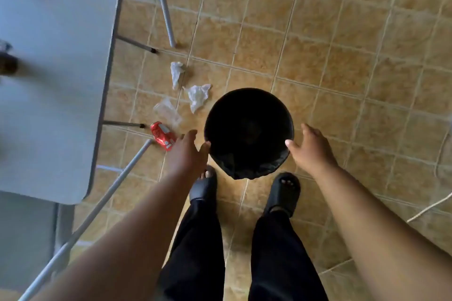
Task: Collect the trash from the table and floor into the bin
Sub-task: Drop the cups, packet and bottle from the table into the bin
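A: Head view first, since it's the only one. Where are the hands?

B: Both flank the bin (249,129), which stands on the floor (342,44) just in front of the feet (244,188). The left hand (188,151) has its thumb touching the near-left rim; the right hand (309,148) has its thumb at the near-right rim. On both, the fingers are spread loosely open and hold nothing.

A: And the trash?

B: All of it still out. A red can (162,135) lies on the floor just beside the left hand, near the surface (56,56) edge. Beyond it are a clear wrapper (168,111) and two crumpled tissues (198,96) (176,73), between the bin and the surface's legs. Something dark sits at the surface's far-left edge, too blurred to name.

A: So which step?

B: I'd judge the bin is being placed or steadied, with collecting not yet begun. Next, the left hand probably reaches sideways and down for the can, pinches it, then lifts it over the rim.
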